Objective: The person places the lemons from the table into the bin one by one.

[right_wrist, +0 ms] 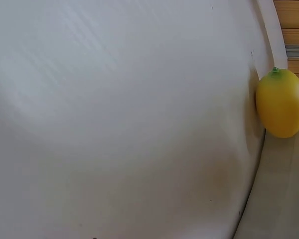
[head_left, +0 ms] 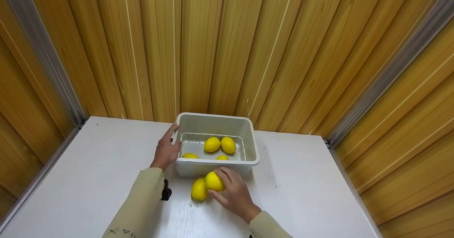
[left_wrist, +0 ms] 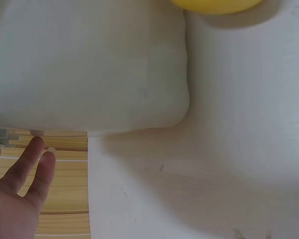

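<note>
A pale grey plastic bin (head_left: 215, 162) holds several yellow lemons (head_left: 212, 144), two of them partly hidden by its front wall. At the bin's left rim, my left hand (head_left: 166, 151) touches the side with its fingers extended. In the left wrist view, the fingers (left_wrist: 42, 174) of that hand look loosely spread beside the bin wall (left_wrist: 89, 74). My right hand (head_left: 236, 193) grips a lemon (head_left: 215, 181) between thumb and fingers, just in front of the bin. Against it, on the left, another lemon (head_left: 199, 189) lies on the table. The right wrist view shows one lemon (right_wrist: 281, 103) but no hand.
The white table (head_left: 305, 188) carries the bin near its back edge. Wood-patterned panels (head_left: 202, 53) enclose the back and both sides, with grey metal strips (head_left: 383, 64) in the corners. A black item (head_left: 166, 191) sits at the left sleeve's cuff.
</note>
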`<state>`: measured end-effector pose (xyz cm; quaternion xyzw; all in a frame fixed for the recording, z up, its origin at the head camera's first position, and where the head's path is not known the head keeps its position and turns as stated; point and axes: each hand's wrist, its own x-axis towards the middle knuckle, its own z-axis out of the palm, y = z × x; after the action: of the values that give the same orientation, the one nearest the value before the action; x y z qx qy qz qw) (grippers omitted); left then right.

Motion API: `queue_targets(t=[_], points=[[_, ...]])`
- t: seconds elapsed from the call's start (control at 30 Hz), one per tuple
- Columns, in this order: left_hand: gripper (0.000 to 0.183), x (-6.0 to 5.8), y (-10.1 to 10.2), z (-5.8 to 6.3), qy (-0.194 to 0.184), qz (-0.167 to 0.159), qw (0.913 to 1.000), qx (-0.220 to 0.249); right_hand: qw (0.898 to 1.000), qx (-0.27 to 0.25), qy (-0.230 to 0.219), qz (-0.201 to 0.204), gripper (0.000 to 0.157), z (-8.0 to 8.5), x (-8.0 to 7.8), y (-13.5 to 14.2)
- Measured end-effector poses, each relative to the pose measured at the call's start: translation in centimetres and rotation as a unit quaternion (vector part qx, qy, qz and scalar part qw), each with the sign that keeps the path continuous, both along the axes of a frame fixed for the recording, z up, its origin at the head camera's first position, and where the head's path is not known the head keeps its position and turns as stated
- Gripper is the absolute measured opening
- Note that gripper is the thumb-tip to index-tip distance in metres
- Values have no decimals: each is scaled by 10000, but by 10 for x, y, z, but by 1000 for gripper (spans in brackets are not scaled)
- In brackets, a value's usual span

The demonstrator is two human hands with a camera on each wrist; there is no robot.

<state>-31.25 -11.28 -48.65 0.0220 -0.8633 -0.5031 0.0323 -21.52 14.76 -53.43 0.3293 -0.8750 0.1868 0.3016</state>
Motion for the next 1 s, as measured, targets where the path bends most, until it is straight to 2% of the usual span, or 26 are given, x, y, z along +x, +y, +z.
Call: queue_targets(t=[0.3, 0.7, 1.0], points=[[61, 0, 0, 0, -45, -4, 10000, 55, 9999, -13, -39, 102, 58, 7, -1, 3], [62, 2, 1, 1, -70, -22, 9999, 94, 9990, -244, 269, 279, 62, 18, -6, 8], [61, 1, 2, 2, -111, 19, 9999, 44, 9967, -343, 688, 254, 60, 31, -13, 14]])
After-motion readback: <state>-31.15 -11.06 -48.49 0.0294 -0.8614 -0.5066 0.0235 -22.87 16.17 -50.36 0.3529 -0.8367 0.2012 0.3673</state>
